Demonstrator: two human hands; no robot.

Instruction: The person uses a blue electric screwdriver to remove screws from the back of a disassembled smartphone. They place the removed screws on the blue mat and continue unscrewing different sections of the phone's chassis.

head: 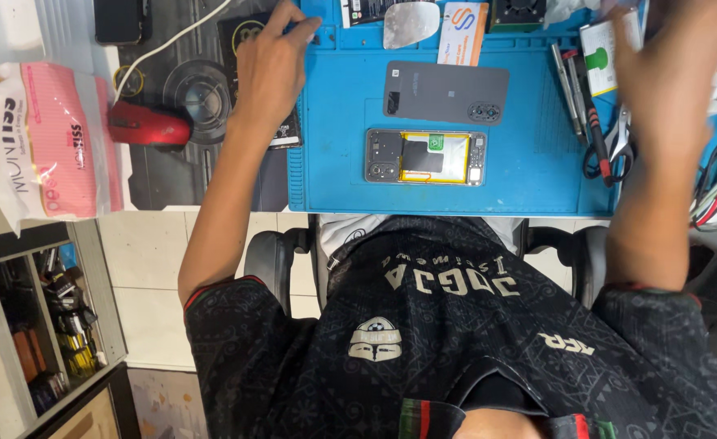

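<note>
**Hands apart over an opened phone**

Phone with its back off lies flat near the front edge of the blue mat, its yellow-edged battery and boards showing. Its dark back cover rests just beyond it, face down.

Neither hand touches the phone. The left hand reaches to the far left corner of the mat, fingers loosely spread and bent, fingertips on the mat's rim beside a dark flat pad; it holds nothing that I can see. The right hand is blurred at the far right edge, so I cannot tell whether it is released or closed on something.

With the phone's inside bare, a careful worker would keep sleeves and wrists from sweeping across it.

Tweezers and screwdrivers lie in a row at the mat's right, with scissors beside them. A red mouse sits left of the mat. A pink-and-white tissue pack lies at far left, and below it open shelves hold small jumbled parts, too small to name.
</note>
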